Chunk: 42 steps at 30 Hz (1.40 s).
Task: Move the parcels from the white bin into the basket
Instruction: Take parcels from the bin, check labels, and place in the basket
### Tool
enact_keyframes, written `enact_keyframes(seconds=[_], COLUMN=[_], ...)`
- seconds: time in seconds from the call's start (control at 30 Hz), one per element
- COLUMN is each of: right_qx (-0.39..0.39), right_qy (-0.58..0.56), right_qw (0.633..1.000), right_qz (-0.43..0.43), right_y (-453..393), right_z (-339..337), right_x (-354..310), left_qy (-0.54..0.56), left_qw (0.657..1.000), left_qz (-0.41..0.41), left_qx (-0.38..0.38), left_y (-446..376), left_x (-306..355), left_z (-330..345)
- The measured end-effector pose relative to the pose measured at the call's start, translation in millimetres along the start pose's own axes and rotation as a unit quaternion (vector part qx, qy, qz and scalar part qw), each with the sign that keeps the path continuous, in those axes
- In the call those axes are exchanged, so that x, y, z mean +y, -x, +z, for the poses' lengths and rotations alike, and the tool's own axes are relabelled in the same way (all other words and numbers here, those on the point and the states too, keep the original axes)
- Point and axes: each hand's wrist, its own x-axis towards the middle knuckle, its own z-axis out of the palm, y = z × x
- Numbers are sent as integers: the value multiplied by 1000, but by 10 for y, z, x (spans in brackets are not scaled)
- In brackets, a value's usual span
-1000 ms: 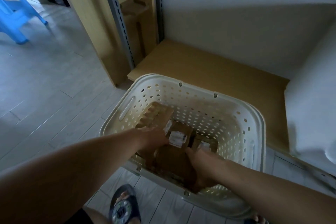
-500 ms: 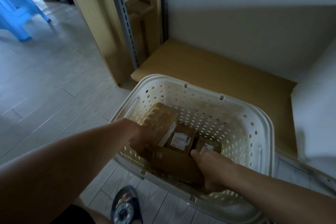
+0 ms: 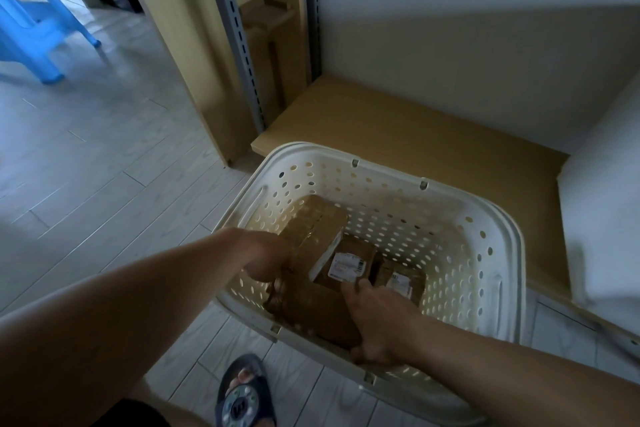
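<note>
My arms are bare to above the elbow, no sleeves showing. I wear dark shorts point(image 3: 138, 414) and a dark sandal point(image 3: 244, 392) with a round emblem.

No text can be read. White labels point(image 3: 346, 265) are seen on two parcels point(image 3: 353, 253) in the basket point(image 3: 498, 229), but the print on them is too small and blurred. The round mark on the slipper point(image 3: 242, 402) is also not legible.
</note>
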Motion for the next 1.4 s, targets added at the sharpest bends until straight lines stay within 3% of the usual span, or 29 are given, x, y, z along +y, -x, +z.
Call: enact_keyframes(seconds=[0.1, 0.23, 0.43, 0.8, 1.1, 1.23, 1.4], right_qx=[13, 20, -101, -90, 47, 107, 221], right_qy=[-46, -94, -197, -56, -155, -222, -221], right_qw=[999, 995, 973, 992, 984, 964, 942], right_qz=[-4, 14, 64, 73, 80, 98, 124], right_y=[-65, -105, -214, -165, 470, 990, 1616], right_z=[53, 154, 69, -170, -611, -797, -1004], right_x=[-7, -2, 112, 14, 283, 449, 522], left_qy=[17, 8, 39, 65, 178, 211, 211], left_qw=[999, 999, 997, 983, 942, 903, 849], left_qz=[15, 34, 69, 119, 143, 175, 228], left_qx=[35, 17, 23, 122, 247, 332, 428], left_y=[-53, -203, -128, 180, 413, 641, 928], left_x=[-85, -185, -136, 129, 318, 593, 1129], left_z=[-29, 103, 48, -146, -481, -722, -1020])
